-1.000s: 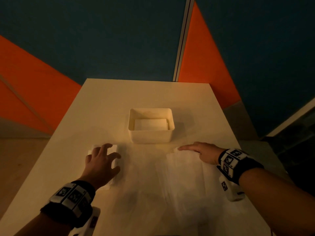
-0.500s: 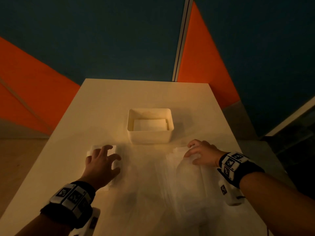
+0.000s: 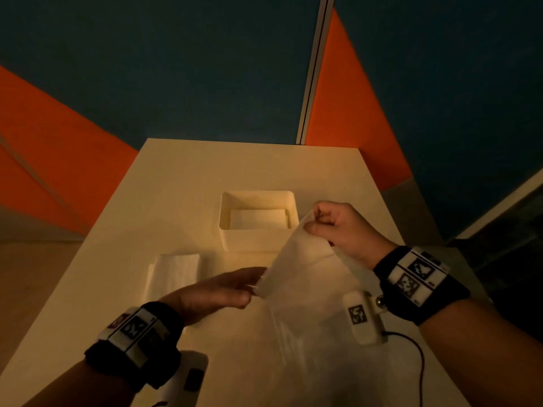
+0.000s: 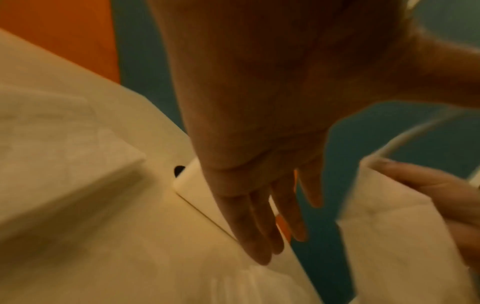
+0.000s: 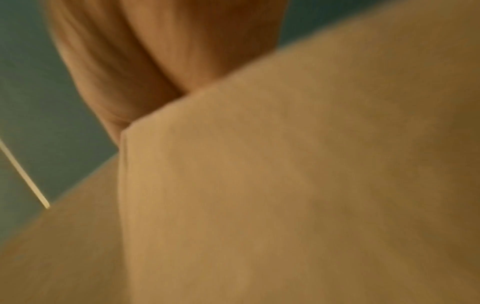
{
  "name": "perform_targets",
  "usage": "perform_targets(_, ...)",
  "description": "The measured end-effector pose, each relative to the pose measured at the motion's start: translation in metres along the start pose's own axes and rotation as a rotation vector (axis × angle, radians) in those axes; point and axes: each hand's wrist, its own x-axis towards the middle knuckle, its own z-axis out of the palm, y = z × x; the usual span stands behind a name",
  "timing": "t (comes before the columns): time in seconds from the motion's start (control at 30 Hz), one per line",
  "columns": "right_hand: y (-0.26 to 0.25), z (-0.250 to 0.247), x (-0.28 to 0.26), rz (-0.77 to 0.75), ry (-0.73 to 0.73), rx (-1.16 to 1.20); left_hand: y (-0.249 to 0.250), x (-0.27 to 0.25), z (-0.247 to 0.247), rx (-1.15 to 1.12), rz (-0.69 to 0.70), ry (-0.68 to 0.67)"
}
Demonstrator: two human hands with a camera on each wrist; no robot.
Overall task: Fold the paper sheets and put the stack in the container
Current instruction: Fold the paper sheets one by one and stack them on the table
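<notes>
1. The right hand (image 3: 340, 227) pinches the top corner of a thin paper sheet (image 3: 296, 259), lifted over the table's right half, near the container (image 3: 258, 245).
2. The left hand (image 3: 217, 290), fingers straight, reaches for the sheet's lower corner; whether it grips yet, I cannot tell.
3. Risks: the limp sheet could sag, crease crookedly or tear at the pinch; a swing might brush the container.
4. A folded stack (image 3: 174, 273) lies towards the left edge; another folded sheet sits inside the container.
5. The pale table (image 3: 176, 177) stands against dim teal and orange wall panels.
</notes>
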Motion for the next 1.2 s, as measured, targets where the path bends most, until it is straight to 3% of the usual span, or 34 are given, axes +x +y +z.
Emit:
perform_targets(0.1,-0.004,0.01,-0.001,0.011,0.111,0.167,0.008,0.002,0.007,-0.21,0.092,0.013)
perform_targets(0.23,-0.005,0.016,-0.003,0.072,0.205,0.307,0.013,0.01,0.007,-0.334,0.159,0.27)
perform_targets(0.37,0.0,0.016,-0.014,0.155,0.025,0.493,0.017,0.01,-0.001,-0.442,0.28,0.395)
perform_targets(0.47,0.009,0.021,-0.022,0.193,-0.114,0.461,0.022,0.009,-0.005,-0.435,0.34,0.437)
perform_targets(0.63,0.018,0.029,-0.024,0.178,-0.034,0.448,0.023,0.01,-0.005,-0.453,0.367,0.506)
perform_targets(0.77,0.011,0.022,-0.027,0.145,-0.021,0.562,0.03,0.002,-0.004,-0.358,0.303,0.451)
perform_targets(0.9,0.007,0.012,-0.029,0.207,-0.104,0.698,0.031,-0.007,-0.01,-0.303,0.244,0.326)
perform_targets(0.97,0.007,0.012,-0.029,0.23,-0.116,0.623,0.031,-0.012,-0.012,-0.324,0.25,0.248)
perform_targets(1.07,0.009,0.017,-0.026,0.128,-0.076,0.341,0.03,-0.017,-0.015,-0.325,0.203,0.147)
perform_targets(1.2,0.004,0.029,-0.025,0.055,-0.219,0.206,0.03,-0.012,-0.01,-0.16,0.125,0.095)
